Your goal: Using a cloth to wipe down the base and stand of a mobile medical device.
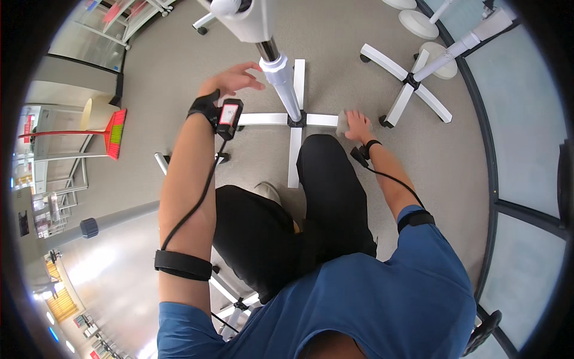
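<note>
Before me stands a white pole (282,83) on a cross-shaped base (260,119) with white legs and a black centre hub (296,120). My left hand (235,80) is raised beside the pole, fingers apart and with nothing in it; its fingertips come close to the pole's collar, and I cannot tell if they touch. At the end of the base's right leg (322,120), my right hand (358,125) holds a greyish cloth (342,124) against the leg tip. The cloth and hand hide that tip and any caster there.
A second white wheeled stand (403,96) is at the right, near round white bases (419,24) and a dark-framed glass wall (515,121). A red and green broom (116,134) and a cream bin (96,114) are at the left. A grey pole (130,215) crosses beside my left arm.
</note>
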{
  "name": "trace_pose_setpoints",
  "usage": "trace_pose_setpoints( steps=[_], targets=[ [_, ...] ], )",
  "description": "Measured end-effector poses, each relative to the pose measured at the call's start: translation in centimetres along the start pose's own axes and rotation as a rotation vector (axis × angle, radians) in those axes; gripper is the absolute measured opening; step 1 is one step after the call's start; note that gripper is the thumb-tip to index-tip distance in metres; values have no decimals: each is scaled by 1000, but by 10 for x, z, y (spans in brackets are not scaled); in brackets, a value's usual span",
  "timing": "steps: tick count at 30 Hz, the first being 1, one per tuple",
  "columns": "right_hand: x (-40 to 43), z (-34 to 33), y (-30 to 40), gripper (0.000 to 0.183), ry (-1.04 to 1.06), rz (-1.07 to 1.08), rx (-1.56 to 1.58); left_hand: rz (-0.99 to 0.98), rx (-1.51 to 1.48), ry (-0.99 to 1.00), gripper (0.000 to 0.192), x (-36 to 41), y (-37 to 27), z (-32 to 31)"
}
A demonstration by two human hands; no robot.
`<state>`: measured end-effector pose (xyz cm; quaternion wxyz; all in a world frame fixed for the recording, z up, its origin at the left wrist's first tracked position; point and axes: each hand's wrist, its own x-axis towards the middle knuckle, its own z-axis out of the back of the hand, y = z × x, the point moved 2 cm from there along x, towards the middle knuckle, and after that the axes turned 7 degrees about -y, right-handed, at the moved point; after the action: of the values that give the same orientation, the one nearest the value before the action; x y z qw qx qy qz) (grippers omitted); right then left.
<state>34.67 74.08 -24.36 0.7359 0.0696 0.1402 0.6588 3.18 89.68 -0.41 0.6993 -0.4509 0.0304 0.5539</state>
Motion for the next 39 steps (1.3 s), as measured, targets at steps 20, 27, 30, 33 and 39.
trace_pose_setpoints(
  steps=[20,27,30,33,39],
  targets=[
    [-1,184,200,71,-92,596,1397,-397,-179,-35,26,-15,1,-32],
    [7,166,212,62,-467,492,1192,-332,-175,108,34,-15,0,-35],
    [7,160,220,57,-555,512,1191,-221,-238,189,40,-20,11,-35],
    [1,159,223,51,-559,446,1215,-230,-241,188,42,-25,5,-38],
    [-2,152,226,51,-578,446,1250,-335,-43,69,42,-9,13,-39]
  ],
)
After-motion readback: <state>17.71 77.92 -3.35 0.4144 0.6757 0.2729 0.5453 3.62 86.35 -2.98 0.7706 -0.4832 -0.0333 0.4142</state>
